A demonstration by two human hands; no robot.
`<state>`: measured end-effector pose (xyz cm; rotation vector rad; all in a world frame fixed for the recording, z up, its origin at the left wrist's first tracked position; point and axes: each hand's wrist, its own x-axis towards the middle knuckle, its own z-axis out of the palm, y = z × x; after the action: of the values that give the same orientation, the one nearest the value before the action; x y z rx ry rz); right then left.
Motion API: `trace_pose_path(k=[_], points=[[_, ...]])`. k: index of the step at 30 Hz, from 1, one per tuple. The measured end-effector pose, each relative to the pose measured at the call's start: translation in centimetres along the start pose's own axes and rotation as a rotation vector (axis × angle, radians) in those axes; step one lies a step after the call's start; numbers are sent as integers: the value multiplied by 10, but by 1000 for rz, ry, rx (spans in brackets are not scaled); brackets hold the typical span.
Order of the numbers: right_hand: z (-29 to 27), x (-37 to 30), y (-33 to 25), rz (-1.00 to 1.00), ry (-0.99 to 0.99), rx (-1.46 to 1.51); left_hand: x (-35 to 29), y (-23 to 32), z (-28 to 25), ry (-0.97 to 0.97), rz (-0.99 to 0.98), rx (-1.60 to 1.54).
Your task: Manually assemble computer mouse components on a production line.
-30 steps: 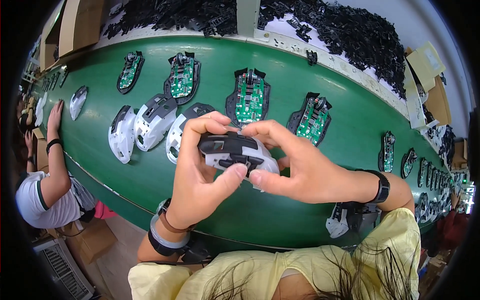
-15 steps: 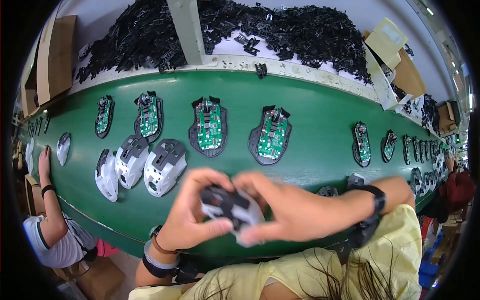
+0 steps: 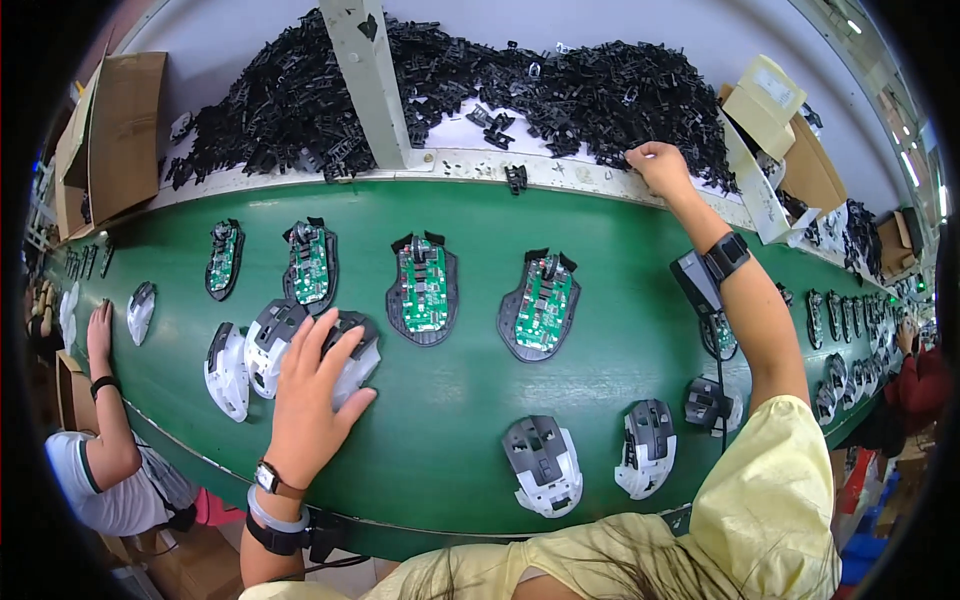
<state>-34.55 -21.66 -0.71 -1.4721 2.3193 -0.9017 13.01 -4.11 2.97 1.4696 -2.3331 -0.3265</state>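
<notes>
My left hand (image 3: 315,385) reaches over a white-and-black mouse top shell (image 3: 358,345), fingers spread and touching or just above it; the palm hides part of the shell. Two more shells, one (image 3: 270,345) partly behind my fingers and one (image 3: 228,372) further left, lie beside it. At the far side, my right hand (image 3: 660,168) is at the front edge of the heap of small black plastic parts (image 3: 640,90), thumb and forefinger pinched; what they hold, if anything, is too small to make out. A mouse shell (image 3: 543,465) lies at the near middle, with another shell (image 3: 646,448) right of it.
Mouse bases with green circuit boards (image 3: 424,290) stand in a row across the green table (image 3: 470,400). A metal post (image 3: 370,90) rises from the white ledge (image 3: 470,165). Cardboard boxes (image 3: 125,130) flank the heap. Co-workers' hands (image 3: 98,330) are at both sides.
The mouse shell both hands held now lies on the table at the near middle. My left hand has moved left onto another shell; my right hand has gone far forward to the black parts.
</notes>
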Motion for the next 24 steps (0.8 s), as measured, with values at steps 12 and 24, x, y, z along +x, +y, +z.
trace_pose_path(k=[12, 24], points=[[-38, -174, -156, -1070, -11, 175, -1, 11, -6, -40, -503, -1793], [16, -245, -170, -1272, -227, 75, 3, 49, 10, 127, -337, -1513]])
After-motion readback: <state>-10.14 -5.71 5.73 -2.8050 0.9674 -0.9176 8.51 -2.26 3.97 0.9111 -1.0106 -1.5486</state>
